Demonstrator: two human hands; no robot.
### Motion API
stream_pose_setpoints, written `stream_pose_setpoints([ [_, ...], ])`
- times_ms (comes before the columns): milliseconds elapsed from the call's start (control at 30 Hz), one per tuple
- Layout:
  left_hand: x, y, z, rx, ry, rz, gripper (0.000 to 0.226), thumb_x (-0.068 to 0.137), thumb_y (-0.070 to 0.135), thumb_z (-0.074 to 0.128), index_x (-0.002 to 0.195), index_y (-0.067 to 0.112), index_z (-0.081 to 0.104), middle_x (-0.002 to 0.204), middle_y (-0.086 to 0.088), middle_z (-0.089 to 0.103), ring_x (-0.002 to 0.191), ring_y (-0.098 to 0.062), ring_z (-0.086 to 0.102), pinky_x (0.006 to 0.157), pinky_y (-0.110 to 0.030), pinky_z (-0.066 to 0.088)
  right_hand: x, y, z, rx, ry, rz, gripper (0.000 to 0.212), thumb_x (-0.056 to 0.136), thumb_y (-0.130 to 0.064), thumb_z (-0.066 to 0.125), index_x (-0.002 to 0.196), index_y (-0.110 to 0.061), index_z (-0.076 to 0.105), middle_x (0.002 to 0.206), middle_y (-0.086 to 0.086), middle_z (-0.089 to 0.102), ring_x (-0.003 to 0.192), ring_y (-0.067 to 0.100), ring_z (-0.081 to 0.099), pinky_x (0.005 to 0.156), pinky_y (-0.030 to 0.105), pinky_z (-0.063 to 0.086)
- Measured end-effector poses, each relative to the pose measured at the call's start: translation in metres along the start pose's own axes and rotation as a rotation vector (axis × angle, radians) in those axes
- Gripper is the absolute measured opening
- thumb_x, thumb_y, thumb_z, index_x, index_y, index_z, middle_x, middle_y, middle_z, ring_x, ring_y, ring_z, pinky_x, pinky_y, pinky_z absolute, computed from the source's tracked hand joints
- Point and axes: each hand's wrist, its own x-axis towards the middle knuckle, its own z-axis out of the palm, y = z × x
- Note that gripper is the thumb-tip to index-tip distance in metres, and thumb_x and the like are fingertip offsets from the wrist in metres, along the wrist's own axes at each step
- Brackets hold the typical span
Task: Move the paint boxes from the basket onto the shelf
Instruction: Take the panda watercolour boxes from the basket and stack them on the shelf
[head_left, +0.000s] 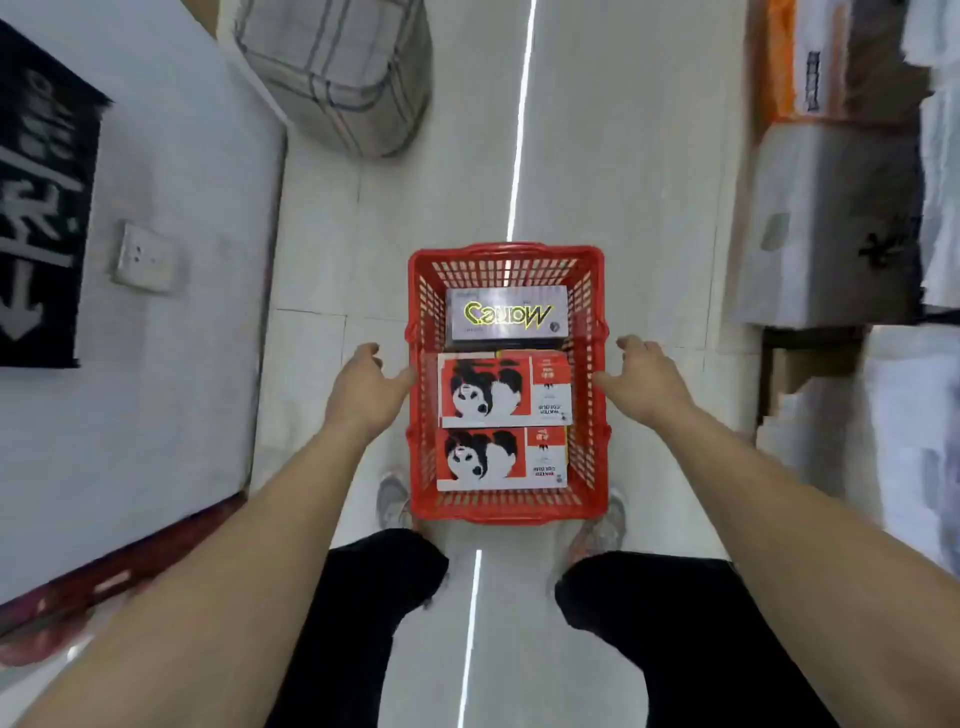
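Observation:
A red plastic basket (595, 395) stands on the pale floor in front of my feet. Inside it lie three paint boxes: a red-and-white one (498, 460) nearest me, a second red-and-white one (501, 389) in the middle, and a silver one with yellow lettering (506, 314) at the far end. My left hand (366, 384) is beside the basket's left wall, fingers loose, thumb near the rim. Beside the right wall is my right hand (644, 379), also with relaxed fingers. Neither hand holds anything.
A white wall with a socket (148, 257) and a black sign (36, 234) runs along the left. A checked bag (337, 73) lies on the floor ahead. Stacked white and orange packages (826, 208) stand on the right.

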Motion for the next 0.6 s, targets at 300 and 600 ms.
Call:
stream_pose_setpoints([
  [300, 0.085, -0.073, 0.113, 0.000, -0.066, -0.021, 0.042, 0.101, 0.034, 0.059, 0.133, 0.008, 0.050, 0.128, -0.014, 0.069, 0.102, -0.032, 0.067, 0.083, -0.035, 0.046, 0.076, 0.069, 0.129, 0.207, 0.174, -0.011, 0.050, 0.103, -0.016, 0.056, 0.148, -0.010, 0.038, 0.114, 0.027, 0.073, 0.098, 0.049, 0.070, 0.069, 0.037, 0.035],
  [600, 0.026, -0.028, 0.063, 0.029, 0.012, 0.108, 0.021, 0.103, 0.022, 0.055, 0.118, 0.009, 0.061, 0.109, -0.011, 0.074, 0.085, -0.024, 0.066, 0.075, -0.032, 0.049, 0.018, 0.072, 0.078, 0.380, 0.259, -0.033, 0.044, 0.101, -0.004, 0.057, 0.144, -0.011, 0.052, 0.114, 0.014, 0.078, 0.101, 0.040, 0.073, 0.081, 0.033, 0.049],
])
